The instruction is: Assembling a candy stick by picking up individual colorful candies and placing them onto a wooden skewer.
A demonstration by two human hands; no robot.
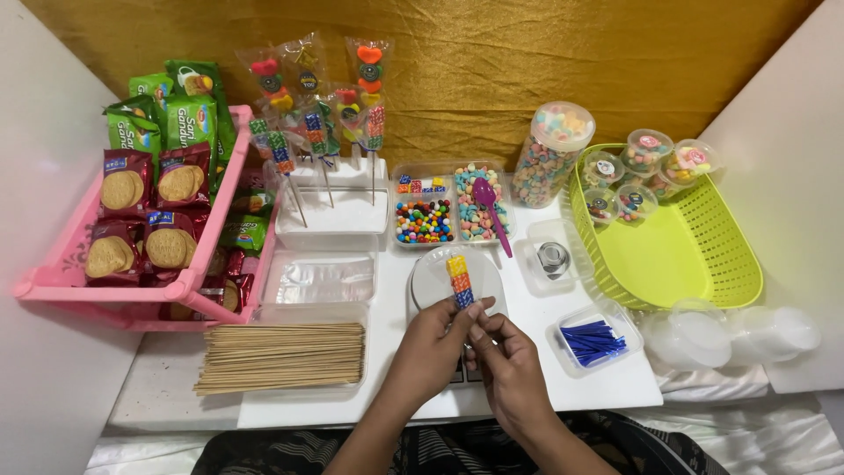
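Both my hands meet at the table's front centre and hold a thin skewer threaded with small candy cubes (458, 280): yellow on top, then orange, then blue. My left hand (432, 350) pinches the skewer just below the blue cubes. My right hand (507, 363) grips the skewer's lower end right beside it. The cubes stand upright over a round white lid (431, 274). A pile of bare wooden skewers (280, 356) lies to the left of my hands.
Clear trays of mixed candy (423, 220) with a purple spoon (489, 204), finished candy skewers (318, 132) in a white stand, a pink rack of biscuit packs (141, 211), a tall candy jar (551, 154), a green basket (694, 255) with filled cups, blue twist ties (592, 341), empty lids (730, 334).
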